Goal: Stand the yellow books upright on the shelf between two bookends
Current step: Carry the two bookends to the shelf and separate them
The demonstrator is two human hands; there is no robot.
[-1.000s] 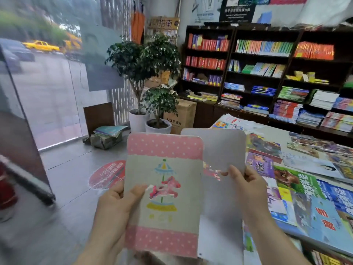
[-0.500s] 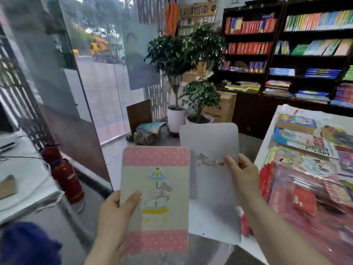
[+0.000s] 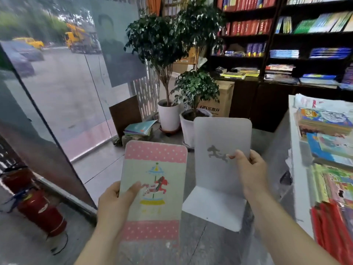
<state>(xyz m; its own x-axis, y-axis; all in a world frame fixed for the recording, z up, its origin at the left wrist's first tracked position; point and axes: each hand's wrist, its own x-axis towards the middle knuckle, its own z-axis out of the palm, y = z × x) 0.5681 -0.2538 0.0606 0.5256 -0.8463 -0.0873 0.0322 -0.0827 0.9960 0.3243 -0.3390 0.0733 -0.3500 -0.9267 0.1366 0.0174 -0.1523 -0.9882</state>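
While the view is swinging left from the table [image 3: 296, 165], the left hand [image 3: 114, 203] is still gripping the pink bookend [image 3: 158, 213] and the right hand [image 3: 250, 169] the gray bookend [image 3: 219, 136], both well apart from the shelf [image 3: 268, 54].

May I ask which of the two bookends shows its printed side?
The pink bookend in the left hand, with the carousel picture; the right hand holds a plain grey bookend.

The left hand [image 3: 114, 203] and the right hand [image 3: 250, 169] are showing bare. The left forearm [image 3: 95, 243] and the right forearm [image 3: 286, 226] are also showing uncovered, down to the lower edge of the view. The fingers are looking slim, and the nail on the left thumb [image 3: 136, 189] is appearing short and rounded.
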